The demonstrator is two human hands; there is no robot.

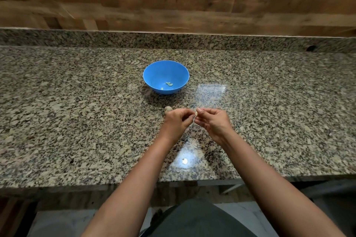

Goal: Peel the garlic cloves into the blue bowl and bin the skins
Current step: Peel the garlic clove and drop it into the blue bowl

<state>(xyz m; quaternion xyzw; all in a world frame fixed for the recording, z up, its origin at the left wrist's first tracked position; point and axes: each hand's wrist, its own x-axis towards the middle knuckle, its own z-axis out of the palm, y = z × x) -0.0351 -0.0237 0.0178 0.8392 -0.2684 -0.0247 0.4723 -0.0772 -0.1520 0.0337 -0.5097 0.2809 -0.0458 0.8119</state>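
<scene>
Speckled, polished granite counter, then the round, glossy blue bowl with a few smooth peeled cloves inside. Nearer you, your left hand and right hand both pinch one small papery clove.

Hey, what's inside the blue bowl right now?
The blue bowl holds three small peeled garlic cloves, two touching and one apart nearer its front. The front wall hides part of its floor.
</scene>
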